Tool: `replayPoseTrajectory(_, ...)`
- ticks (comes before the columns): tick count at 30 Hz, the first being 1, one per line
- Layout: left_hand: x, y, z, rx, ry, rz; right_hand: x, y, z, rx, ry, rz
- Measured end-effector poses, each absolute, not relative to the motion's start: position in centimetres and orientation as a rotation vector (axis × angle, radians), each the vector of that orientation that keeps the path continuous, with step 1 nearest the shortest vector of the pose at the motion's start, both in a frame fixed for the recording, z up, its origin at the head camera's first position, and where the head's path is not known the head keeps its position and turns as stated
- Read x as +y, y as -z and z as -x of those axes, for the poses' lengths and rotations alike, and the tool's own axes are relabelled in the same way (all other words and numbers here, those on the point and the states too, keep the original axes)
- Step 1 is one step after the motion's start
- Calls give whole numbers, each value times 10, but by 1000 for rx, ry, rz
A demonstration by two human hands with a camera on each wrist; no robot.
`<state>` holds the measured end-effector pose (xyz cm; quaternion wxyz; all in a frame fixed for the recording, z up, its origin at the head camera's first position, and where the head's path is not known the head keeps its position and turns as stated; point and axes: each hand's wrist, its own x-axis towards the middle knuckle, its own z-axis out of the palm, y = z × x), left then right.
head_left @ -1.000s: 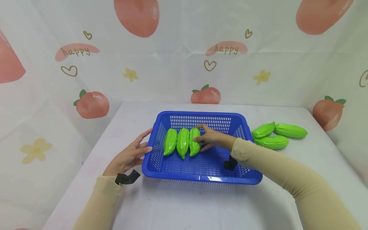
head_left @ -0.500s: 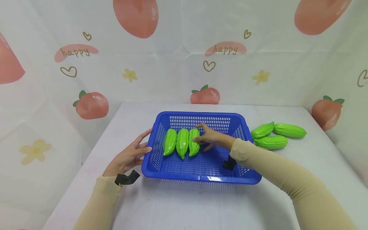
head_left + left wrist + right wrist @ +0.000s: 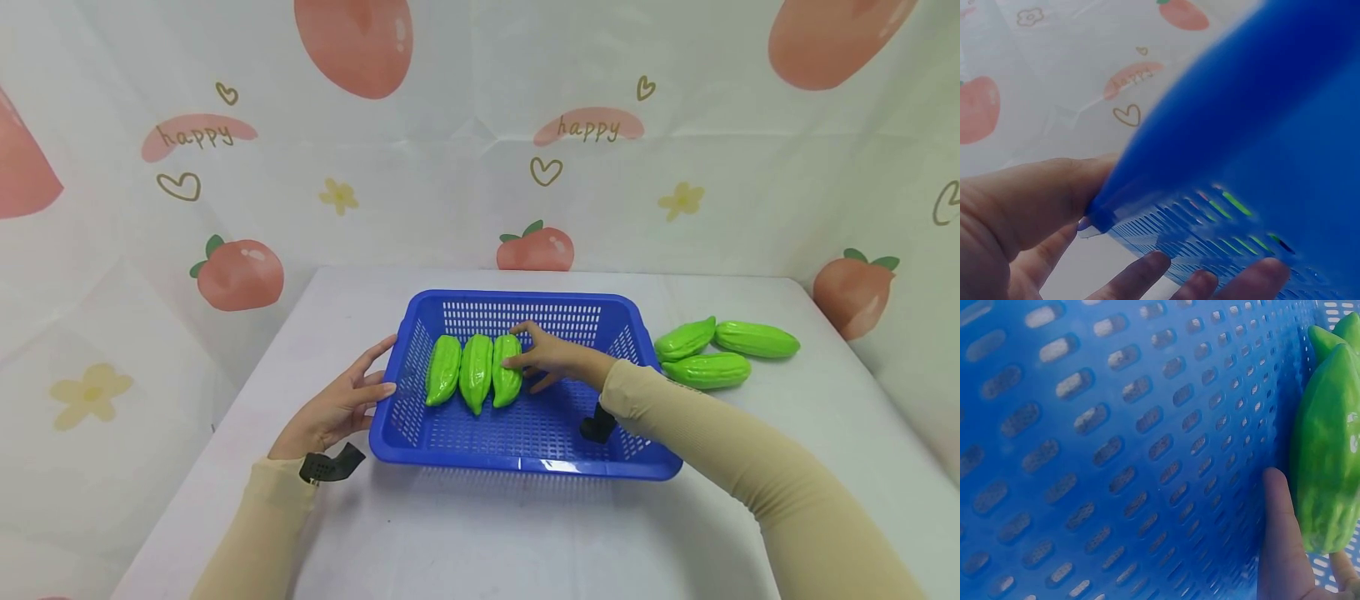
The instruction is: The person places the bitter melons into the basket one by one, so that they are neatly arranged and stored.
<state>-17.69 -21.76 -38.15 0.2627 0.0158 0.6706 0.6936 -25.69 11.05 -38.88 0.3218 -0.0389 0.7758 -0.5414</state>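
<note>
While the right-end gourd point(image 3: 507, 385) lies on the basket floor, the right hand point(image 3: 551, 357) has thumb and index finger on it: narrow pinch, other fingers loose to the side. Can't tell how firm. The middle gourd point(image 3: 477, 373) and left-end gourd point(image 3: 444, 371) lie just beside it, all three roughly parallel, left of centre in the blue basket point(image 3: 465, 459).

Left hand point(image 3: 341, 404) holds the basket's left rim, thumb at the rim, other fingers against the outer wall; left wrist view shows bits of green through the wall slots.

Outside, to the basket's right: upper loose gourd point(image 3: 686, 340), lower loose gourd point(image 3: 707, 372) and far-right loose gourd point(image 3: 757, 341), grouped close; the first two are just beside the basket wall. White table point(image 3: 450, 542) under the basket, fruit-print backdrop point(image 3: 450, 192) behind it.

Step, as judged: lining up the third gourd inside the basket, three in, three out. Next move probably calls for loosening the pinch without rolling that gourd, clearing the basket's right rim and reaching for a loose one, left hand steadying. If it's unloading instead, a firmer grip and a straight lift out.
</note>
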Motion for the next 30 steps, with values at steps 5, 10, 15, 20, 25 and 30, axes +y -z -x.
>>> replayPoseTrajectory(5, -218, 382, 177, 1797, -1890, -51, 110, 388, 258, 2034, 1413, 93)
replayPoseTrajectory(10, -218, 382, 177, 1783, -1904, -54, 110, 387, 257, 2033, 1404, 80)
replayPoseTrajectory(15, -217, 383, 177, 1803, -1891, -45, 110, 387, 257, 2035, 1408, 66)
replayPoseTrajectory(20, -216, 382, 177, 1813, -1882, -25, 110, 384, 255, 2041, 1416, 59)
replayPoseTrajectory(25, -216, 381, 177, 1823, -1877, -18, 111, 381, 254, 2050, 1423, 52)
replayPoseTrajectory(30, -217, 381, 177, 1820, -1877, -22, 112, 377, 254, 2058, 1420, 69)
